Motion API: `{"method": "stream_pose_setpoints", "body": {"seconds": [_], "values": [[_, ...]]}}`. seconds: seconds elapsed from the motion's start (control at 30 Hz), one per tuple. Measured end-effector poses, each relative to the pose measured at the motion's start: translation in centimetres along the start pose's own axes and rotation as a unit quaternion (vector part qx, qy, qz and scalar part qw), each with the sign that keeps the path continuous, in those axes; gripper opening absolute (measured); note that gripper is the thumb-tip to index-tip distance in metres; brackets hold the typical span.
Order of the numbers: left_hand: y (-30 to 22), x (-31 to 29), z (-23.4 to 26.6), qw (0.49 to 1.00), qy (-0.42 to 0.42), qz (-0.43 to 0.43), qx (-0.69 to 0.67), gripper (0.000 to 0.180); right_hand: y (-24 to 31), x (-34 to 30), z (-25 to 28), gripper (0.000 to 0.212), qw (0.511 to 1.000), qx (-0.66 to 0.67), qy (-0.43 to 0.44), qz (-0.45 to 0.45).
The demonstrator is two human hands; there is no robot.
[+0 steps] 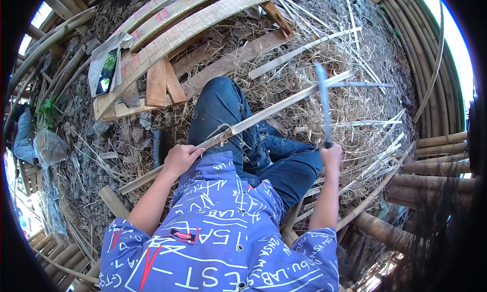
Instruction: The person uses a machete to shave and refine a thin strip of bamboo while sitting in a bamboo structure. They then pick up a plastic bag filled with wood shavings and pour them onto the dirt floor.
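My left hand (pixel 181 158) grips a long split bamboo strip (pixel 264 114) that lies slanted across my raised knee, running from lower left to upper right. Thin shavings curl off the strip near my fingers. My right hand (pixel 332 155) holds the handle of a long knife (pixel 323 99), its blade pointing up and away, raised beside the strip's far part. I sit on the ground in dark blue trousers and a blue printed shirt.
Curved wooden planks (pixel 177 33) and short boards (pixel 162 84) lie ahead on the left. Straw and bamboo slivers (pixel 355 114) cover the ground. Round bamboo poles (pixel 431 53) stack along the right and lower right. A plastic packet (pixel 104 63) lies on the left.
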State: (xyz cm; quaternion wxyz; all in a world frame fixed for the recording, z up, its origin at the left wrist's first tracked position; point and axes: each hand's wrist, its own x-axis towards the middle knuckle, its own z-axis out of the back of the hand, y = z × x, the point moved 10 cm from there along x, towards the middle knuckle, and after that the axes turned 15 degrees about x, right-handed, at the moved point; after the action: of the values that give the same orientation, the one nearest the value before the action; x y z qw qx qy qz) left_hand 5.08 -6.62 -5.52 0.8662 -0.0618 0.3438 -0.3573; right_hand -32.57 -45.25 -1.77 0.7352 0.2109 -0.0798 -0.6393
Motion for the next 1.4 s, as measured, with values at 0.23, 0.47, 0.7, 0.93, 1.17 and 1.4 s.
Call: {"method": "stream_pose_setpoints", "body": {"seconds": [0.23,0.47,0.7,0.93,1.17,1.4], "values": [[-0.6,1.0,0.3,0.998,-0.041,-0.042,-0.007,0.052,-0.5,-2.3,3.6,0.019,0.999,0.029,-0.035,-0.008],[-2.0,-0.2,1.7,0.994,-0.097,-0.05,0.007,0.043,11.9,-9.9,-9.2,0.022,0.978,0.043,0.181,0.096],[-1.7,-0.6,1.2,0.99,-0.13,-0.059,0.007,0.045,15.3,-7.9,-9.8,0.024,0.973,0.008,0.177,0.151],[-2.2,0.0,1.8,0.986,-0.137,-0.076,0.064,0.049,12.6,-5.6,-8.4,0.024,0.978,-0.023,0.167,0.122],[-2.1,-0.4,1.7,0.976,-0.184,-0.103,0.055,0.049,17.9,-9.8,-10.1,0.026,0.956,-0.008,0.215,0.198],[-2.2,0.2,1.5,0.976,-0.184,-0.094,0.062,0.048,12.5,-2.9,-7.2,0.024,0.992,0.037,0.11,0.051]]}}
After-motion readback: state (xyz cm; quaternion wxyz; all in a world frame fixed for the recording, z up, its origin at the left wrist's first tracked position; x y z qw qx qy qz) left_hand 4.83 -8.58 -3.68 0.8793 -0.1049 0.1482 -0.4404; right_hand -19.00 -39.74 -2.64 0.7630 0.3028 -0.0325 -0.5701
